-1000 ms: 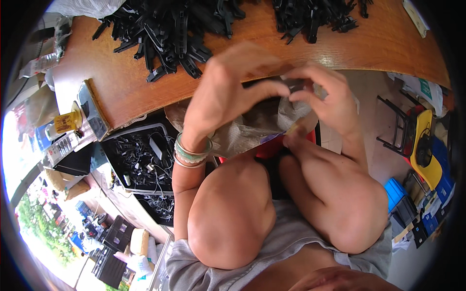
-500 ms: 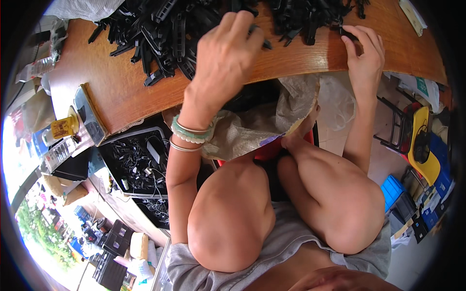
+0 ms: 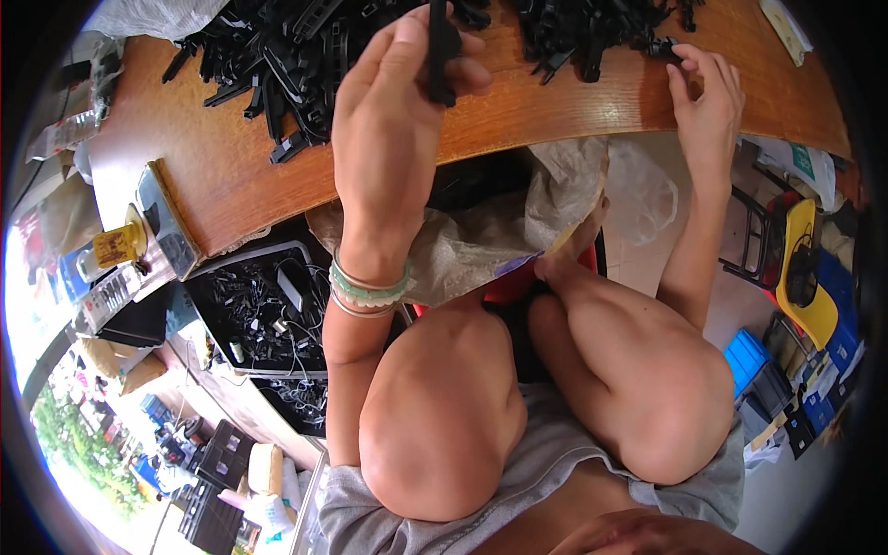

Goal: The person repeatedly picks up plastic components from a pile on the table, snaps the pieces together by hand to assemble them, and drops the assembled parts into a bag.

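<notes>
My left hand (image 3: 388, 129) is raised over the table edge, turned partly palm up. Its fingers close around a narrow black plastic strip (image 3: 437, 55), which stands nearly upright between thumb and fingers. On the table at the right, my right hand (image 3: 710, 106) has its thumb and curved index finger apart. A small black plastic piece (image 3: 660, 46) lies against the index fingertip. Behind my left hand is a large pile of long black plastic parts (image 3: 277, 69). A smaller pile of black parts (image 3: 592, 37) lies between my hands.
The wooden table (image 3: 203, 157) has a curved near edge. A beige woven sack (image 3: 462, 254) hangs open below it, above my knees. Black trays (image 3: 250, 314) of small parts and cables stand at the left. A yellow chair (image 3: 803, 268) and a blue bin (image 3: 747, 361) are at the right.
My left hand has moved back to the left and rolled over, bringing the black strip into plain view. My right hand has shifted slightly right, and the small piece beside it has moved a little.
</notes>
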A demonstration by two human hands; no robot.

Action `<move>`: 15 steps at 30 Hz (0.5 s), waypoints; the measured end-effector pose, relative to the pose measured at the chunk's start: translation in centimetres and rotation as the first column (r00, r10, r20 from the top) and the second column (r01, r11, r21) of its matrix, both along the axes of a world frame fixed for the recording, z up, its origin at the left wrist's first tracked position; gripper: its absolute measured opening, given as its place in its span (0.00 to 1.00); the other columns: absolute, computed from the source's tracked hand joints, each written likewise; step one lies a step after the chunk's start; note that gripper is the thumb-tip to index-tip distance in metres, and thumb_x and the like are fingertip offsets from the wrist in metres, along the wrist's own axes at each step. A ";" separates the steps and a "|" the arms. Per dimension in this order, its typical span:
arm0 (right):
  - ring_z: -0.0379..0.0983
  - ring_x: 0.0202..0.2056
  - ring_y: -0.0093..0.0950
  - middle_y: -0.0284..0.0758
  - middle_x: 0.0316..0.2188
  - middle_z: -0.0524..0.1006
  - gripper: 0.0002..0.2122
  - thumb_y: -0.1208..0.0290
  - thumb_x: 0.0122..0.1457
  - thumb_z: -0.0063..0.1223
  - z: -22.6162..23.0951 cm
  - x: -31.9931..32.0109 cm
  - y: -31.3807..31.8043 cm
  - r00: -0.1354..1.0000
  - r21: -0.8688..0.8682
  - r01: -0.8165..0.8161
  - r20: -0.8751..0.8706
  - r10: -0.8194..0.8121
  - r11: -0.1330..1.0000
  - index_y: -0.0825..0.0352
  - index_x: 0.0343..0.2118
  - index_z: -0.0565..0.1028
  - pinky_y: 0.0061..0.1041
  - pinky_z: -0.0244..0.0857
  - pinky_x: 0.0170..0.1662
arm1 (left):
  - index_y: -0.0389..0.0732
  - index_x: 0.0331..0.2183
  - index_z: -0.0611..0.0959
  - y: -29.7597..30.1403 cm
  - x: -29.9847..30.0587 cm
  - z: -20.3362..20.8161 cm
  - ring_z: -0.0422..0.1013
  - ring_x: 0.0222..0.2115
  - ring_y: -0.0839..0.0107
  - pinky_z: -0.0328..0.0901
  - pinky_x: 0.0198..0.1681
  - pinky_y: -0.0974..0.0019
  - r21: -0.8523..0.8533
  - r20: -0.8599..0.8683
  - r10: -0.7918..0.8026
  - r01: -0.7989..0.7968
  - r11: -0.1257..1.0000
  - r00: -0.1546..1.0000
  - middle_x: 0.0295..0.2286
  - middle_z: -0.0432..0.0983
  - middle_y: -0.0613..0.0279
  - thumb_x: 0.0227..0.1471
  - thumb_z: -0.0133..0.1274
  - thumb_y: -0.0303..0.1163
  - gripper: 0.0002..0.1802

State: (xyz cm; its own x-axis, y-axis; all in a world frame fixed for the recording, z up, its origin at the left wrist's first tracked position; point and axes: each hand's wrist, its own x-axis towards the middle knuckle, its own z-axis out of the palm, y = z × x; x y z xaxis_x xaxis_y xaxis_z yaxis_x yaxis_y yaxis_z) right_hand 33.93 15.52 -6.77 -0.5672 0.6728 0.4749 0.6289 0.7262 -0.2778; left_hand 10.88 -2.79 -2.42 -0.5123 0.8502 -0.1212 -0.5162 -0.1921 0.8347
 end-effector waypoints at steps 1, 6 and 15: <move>0.68 0.37 0.29 0.28 0.31 0.72 0.10 0.75 0.50 0.58 0.9 0.8 0.6 0.998 0.048 0.006 0.056 -0.009 0.999 0.59 0.37 0.75 0.32 0.58 0.43 | 0.25 0.49 0.69 0.7 0.7 0.1 0.68 0.33 0.71 0.61 0.38 0.68 0.007 -0.034 -0.033 0.033 0.999 0.999 0.38 0.73 0.51 0.61 0.41 0.32 0.21; 0.68 0.38 0.29 0.27 0.31 0.72 0.09 0.73 0.49 0.58 2.3 1.5 1.6 0.992 0.146 0.004 0.128 -0.023 0.989 0.58 0.35 0.75 0.33 0.58 0.42 | 0.26 0.47 0.73 0.7 2.2 1.0 0.71 0.28 0.75 0.65 0.32 0.73 -0.053 -0.122 -0.095 0.089 0.995 0.988 0.33 0.77 0.56 0.59 0.42 0.26 0.17; 0.70 0.36 0.28 0.27 0.31 0.74 0.09 0.75 0.48 0.59 1.0 0.7 0.3 0.990 0.154 -0.141 0.007 0.142 0.978 0.61 0.34 0.75 0.30 0.57 0.42 | 0.24 0.44 0.71 -0.2 2.5 0.5 0.77 0.31 0.61 0.73 0.36 0.65 -0.150 0.014 -0.218 0.218 0.965 0.976 0.34 0.76 0.47 0.60 0.41 0.28 0.16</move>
State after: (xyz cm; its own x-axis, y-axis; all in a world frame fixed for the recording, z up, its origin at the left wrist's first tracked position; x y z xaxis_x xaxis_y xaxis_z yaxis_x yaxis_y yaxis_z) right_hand 34.60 15.85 -5.80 -0.6491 0.5047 0.5692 0.5158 0.8419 -0.1585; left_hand 13.39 -2.97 -1.90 -0.3172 0.9137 -0.2540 -0.5294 0.0516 0.8468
